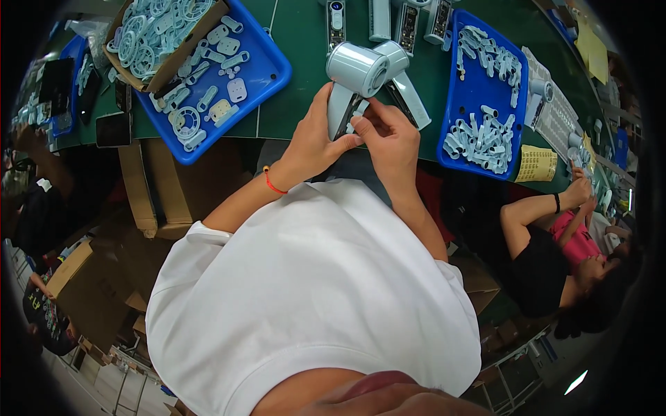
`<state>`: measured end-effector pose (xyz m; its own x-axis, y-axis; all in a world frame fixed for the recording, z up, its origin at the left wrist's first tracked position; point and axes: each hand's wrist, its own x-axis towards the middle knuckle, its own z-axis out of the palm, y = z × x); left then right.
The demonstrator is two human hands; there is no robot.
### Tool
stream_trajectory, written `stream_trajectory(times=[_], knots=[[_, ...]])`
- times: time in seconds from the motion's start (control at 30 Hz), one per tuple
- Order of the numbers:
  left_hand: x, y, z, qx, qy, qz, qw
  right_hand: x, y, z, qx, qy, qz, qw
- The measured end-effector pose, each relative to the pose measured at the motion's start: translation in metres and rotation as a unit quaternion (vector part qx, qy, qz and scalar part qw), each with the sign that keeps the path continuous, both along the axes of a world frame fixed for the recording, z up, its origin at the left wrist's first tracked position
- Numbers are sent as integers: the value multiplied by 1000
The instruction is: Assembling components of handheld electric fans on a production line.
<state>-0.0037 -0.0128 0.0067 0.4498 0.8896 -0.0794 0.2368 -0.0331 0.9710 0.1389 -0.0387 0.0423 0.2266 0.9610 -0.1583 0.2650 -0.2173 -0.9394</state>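
Note:
A pale, glossy handheld fan (350, 69) with a cylindrical head is in front of me at the table's near edge. My left hand (317, 135) is wrapped around its handle, thumb along the near side. The handle's right side is open and shows a dark inside. With thumb and forefinger, my right hand (390, 139) pinches a small pale plastic part (360, 109) against that open side. The part's exact shape is partly hidden by my fingers. Right behind lies a second fan (411, 100) of the same kind, its head close to the first one.
Several more fans (336, 24) with open handles stand along the far side. At left, a blue tray (267, 87) bears a cardboard box (165, 75) of pale rings and plates. Another blue tray (466, 93) at right holds small pale parts. A co-worker's arm (531, 211) reaches in at right.

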Motion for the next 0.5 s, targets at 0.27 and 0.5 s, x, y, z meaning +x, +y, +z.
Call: stream_trajectory(times=[0.27,0.5], knots=[[1,5,4,117,43,-4,992,5,2,-4,-38,89,-53,994],[4,5,4,150,100,19,983,5,4,-5,-32,89,-57,994]])
